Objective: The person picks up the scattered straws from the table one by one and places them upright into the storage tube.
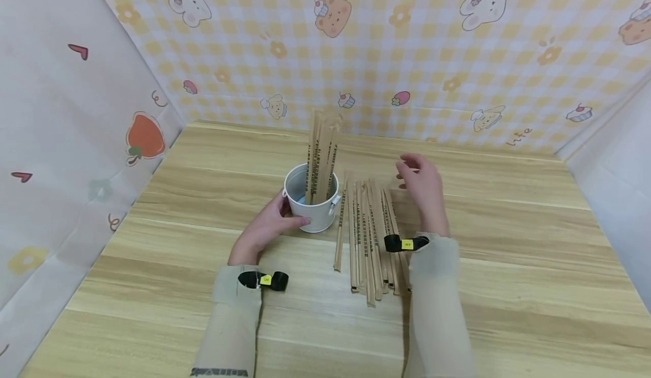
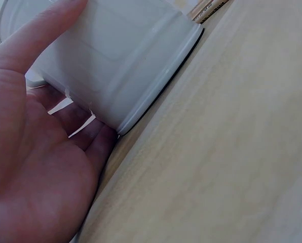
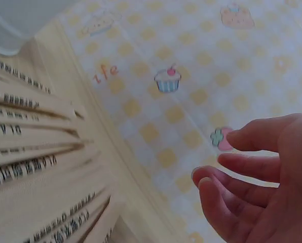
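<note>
The pale wood-grain counter [image 1: 508,310] is carrying everything; its surface looks smooth, so light stuff is prob. at risk of sliding or rolling if knocked.

Next down, a loose spread of slim brown paper-wrapped straws w/ dark print [image 1: 363,237] is lying just right of the bucket, some overlapping. The beige right sleeve [image 1: 434,270] and black wrist camera [image 1: 393,243] are showing over or beside their near ends; clearance can't be told, but a low sweep could scatter them or drag a few off line.

The small white metal bucket [image 1: 321,217] is apparently sitting on the counter, upright straws [image 1: 322,157] leaning inside and rising well above its rim. That's prob. making it top-heavy: a bump up high, or L hand slipping, could tip it & spill the lot.

L hand [image 1: 269,222] is gripping the bucket, thumb on the front, fingers round the side. R hand [image 1: 423,189] is hovering beyond the spread, fingers loosely bent, holding nothing; a careless pinch could take several overlapping straws, or crumple wrappers.
</note>
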Demonstrator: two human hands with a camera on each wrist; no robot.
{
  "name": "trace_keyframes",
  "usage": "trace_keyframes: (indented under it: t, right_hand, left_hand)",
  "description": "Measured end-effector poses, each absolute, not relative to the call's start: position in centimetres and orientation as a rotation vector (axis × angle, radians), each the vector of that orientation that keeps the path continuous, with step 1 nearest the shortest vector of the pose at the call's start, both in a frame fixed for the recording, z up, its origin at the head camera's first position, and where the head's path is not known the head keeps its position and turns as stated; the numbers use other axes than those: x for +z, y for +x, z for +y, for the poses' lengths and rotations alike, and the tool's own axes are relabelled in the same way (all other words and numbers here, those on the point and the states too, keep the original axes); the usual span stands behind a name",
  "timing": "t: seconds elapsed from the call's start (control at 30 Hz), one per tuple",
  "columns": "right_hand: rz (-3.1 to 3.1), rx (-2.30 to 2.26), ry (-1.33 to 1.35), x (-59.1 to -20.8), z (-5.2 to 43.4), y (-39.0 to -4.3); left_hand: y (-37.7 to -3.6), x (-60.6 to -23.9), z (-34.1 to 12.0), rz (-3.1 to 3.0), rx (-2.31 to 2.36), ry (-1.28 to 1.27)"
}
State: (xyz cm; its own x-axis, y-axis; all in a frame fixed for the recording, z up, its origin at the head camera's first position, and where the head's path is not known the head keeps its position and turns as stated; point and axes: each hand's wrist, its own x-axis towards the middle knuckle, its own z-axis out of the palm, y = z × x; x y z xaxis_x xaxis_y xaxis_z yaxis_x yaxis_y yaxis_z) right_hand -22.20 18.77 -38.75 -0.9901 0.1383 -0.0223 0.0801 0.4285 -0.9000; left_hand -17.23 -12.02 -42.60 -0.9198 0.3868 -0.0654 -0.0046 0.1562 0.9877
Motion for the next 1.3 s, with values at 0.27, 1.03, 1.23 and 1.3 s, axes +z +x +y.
trace_keyframes:
  t: [0.27,1.03,1.23,1.3]
  right_hand:
    - [-2.968,1.505,-0.21,-39.9,20.0,-22.2]
    - [-3.24,1.177,-0.154,-41.6,18.0,-21.9]
    - [-3.208,1.248,-0.185,-41.4,18.3,-21.7]
    - [-3.203,1.257,-0.188,-41.3,18.6,-21.7]
  left_hand:
    - [-17.2,-42.6,-12.0,2.139,1.819,0.361]
    - [-17.4,-42.6,-12.1,2.134,1.82,0.388]
    - [-17.3,-42.6,-12.1,2.126,1.825,0.375]
    - [-17.3,-42.6,-12.1,2.125,1.828,0.378]
